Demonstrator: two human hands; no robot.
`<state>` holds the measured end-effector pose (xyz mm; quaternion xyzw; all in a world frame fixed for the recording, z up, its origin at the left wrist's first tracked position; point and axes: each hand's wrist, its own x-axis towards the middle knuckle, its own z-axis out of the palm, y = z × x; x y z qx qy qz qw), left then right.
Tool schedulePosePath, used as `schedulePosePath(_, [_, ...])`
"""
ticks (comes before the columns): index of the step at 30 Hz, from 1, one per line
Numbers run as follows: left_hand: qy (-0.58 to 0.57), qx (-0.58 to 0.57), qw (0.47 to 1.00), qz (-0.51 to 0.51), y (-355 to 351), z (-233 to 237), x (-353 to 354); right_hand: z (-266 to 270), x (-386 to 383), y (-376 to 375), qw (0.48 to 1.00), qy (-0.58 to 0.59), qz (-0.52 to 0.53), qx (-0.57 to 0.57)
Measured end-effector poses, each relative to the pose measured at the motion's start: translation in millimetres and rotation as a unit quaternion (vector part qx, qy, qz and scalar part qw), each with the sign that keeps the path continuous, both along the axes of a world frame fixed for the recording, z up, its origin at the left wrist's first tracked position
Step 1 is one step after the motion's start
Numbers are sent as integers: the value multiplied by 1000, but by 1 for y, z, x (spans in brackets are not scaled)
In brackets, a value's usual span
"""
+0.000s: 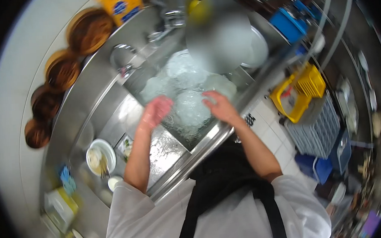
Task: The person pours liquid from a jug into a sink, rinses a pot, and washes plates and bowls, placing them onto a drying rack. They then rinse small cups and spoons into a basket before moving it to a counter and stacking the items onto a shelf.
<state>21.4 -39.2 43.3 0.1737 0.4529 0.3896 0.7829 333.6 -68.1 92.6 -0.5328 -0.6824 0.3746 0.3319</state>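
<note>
Apron (228,171), both hands (158,110) (219,107) half-open nr dishes (191,109)

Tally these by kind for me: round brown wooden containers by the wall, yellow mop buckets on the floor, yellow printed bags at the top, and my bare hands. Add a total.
Wooden containers: 4
Mop bucket: 1
Printed bag: 1
Bare hands, left hand and right hand: 2
Total: 8

Bright glare, blur, fisheye-warped edges
</note>
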Motion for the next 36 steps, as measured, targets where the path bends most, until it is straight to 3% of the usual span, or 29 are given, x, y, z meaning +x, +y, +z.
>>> schedulePosePath(1, [18,-15,998,64,29,10,4,8,40,-4,997,-10,-72,9])
schedulePosePath(2, [15,-12,990,137,65,-8,-5,-4,88,-9,989,-7,-136,66])
schedulePosePath(4, [15,-64,968,243,149,-71,-48,-7,182,-35,966,7,-260,4])
schedulePosePath(5, [47,-78,940,329,158,-47,-34,-7,225,-59,946,-19,-322,20])
schedulePosePath(6, [-37,-98,951,292,170,-43,-42,-2,267,-88,924,-128,-358,36])
schedulePosePath(7, [-121,-120,953,251,185,-38,-61,-14,309,-125,902,-89,-422,-8])
schedulePosePath(9, [-196,26,967,160,185,9,-75,-40,376,-216,861,-145,-487,-11])
schedulePosePath(11, [-197,138,932,272,165,95,-47,-99,422,-332,787,-143,-591,-109])
schedulePosePath(13, [-70,111,944,303,177,79,-61,-179,430,-452,697,-112,-668,-235])
schedulePosePath(14, [-4,56,954,294,187,57,-66,-229,442,-515,651,-55,-674,-345])
schedulePosePath(15, [34,-14,957,288,192,34,-67,-245,406,-540,690,-293,-432,-502])
schedulePosePath(16, [55,-88,953,284,195,14,-66,-261,372,-566,668,-517,-151,-514])
schedulePosePath(17, [67,-153,940,299,187,15,-48,-260,347,-577,717,-404,-142,-550])
schedulePosePath(18, [80,-215,924,306,183,17,-35,-255,327,-573,728,-187,-273,-600])
schedulePosePath(19, [-69,-241,926,282,209,-29,-71,-244,309,-564,681,-2,-386,-623])
schedulePosePath(20, [-46,-89,951,293,200,-33,-65,-247,299,-567,655,91,-432,-613])
schedulePosePath(21, [-84,-89,964,235,205,-32,-62,-254,297,-568,652,140,-455,-590])
schedulePosePath(22, [-118,-87,974,174,199,-13,-41,-270,305,-574,675,177,-477,-534])
schedulePosePath(23, [-43,-42,981,186,184,1,-30,-279,304,-599,679,493,-506,-199])
schedulePosePath(24, [38,-4,979,198,172,10,-26,-260,328,-578,734,280,-536,-309])
schedulePosePath(25, [-11,-135,978,158,164,42,-20,-240,352,-555,736,70,-521,-427])
schedulePosePath(26, [-58,-268,954,124,161,58,-28,-210,368,-538,600,192,-623,-464])
schedulePosePath(27, [-193,-190,948,167,151,71,-34,-201,383,-528,586,166,-658,-443])
schedulePosePath(28, [-129,-115,957,235,132,77,-33,-193,400,-533,570,137,-689,-425])
schedulePosePath(30, [52,-1,955,292,109,84,-18,-234,444,-551,602,0,-674,-429])
schedulePosePath(32, [164,82,939,291,105,91,4,-247,472,-535,578,-6,-675,-459])
schedulePosePath(33, [199,118,932,280,105,97,16,-238,483,-522,606,1,-660,-445])
schedulePosePath(34, [223,154,926,262,106,106,36,-294,510,-528,656,34,-601,-454])
schedulePosePath(36, [218,217,925,225,121,109,69,-200,541,-451,665,211,-586,-412])
